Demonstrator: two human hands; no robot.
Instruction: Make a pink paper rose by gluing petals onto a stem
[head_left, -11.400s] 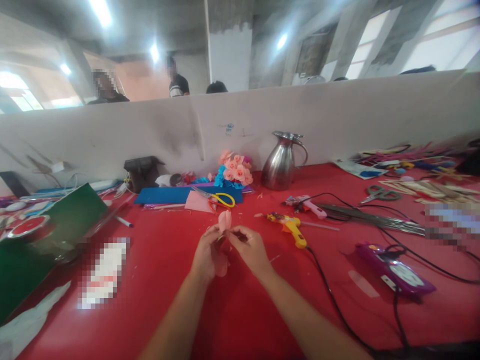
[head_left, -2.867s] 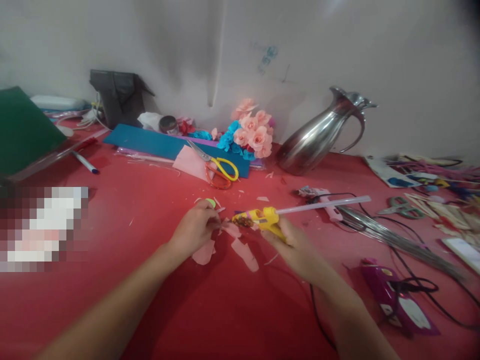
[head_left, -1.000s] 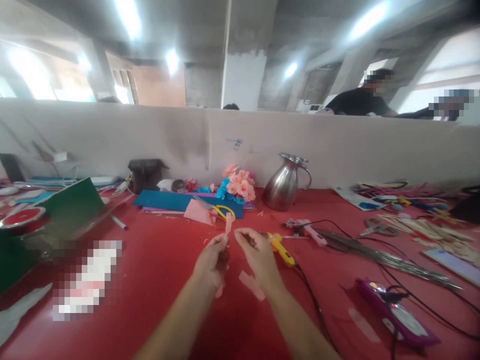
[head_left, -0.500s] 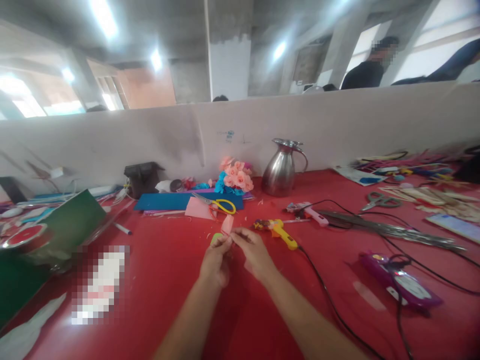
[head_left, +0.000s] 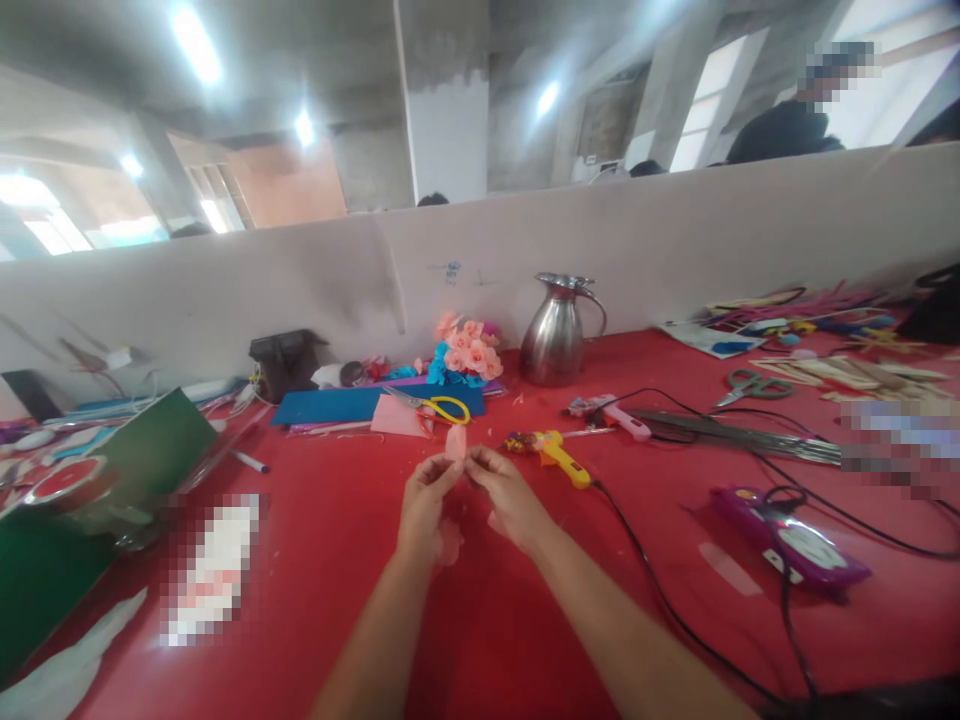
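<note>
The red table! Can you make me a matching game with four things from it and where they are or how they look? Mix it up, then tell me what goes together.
Things:
1. metal jug
2. upright pink paper
3. yellow glue gun
4. bunch of flowers

Place or look:
A. pink and blue
B. lying on the red table
C. shiny silver
D. held up at the fingertips of the left hand and right hand

Right pairs: 1-C, 2-D, 3-B, 4-A.
</note>
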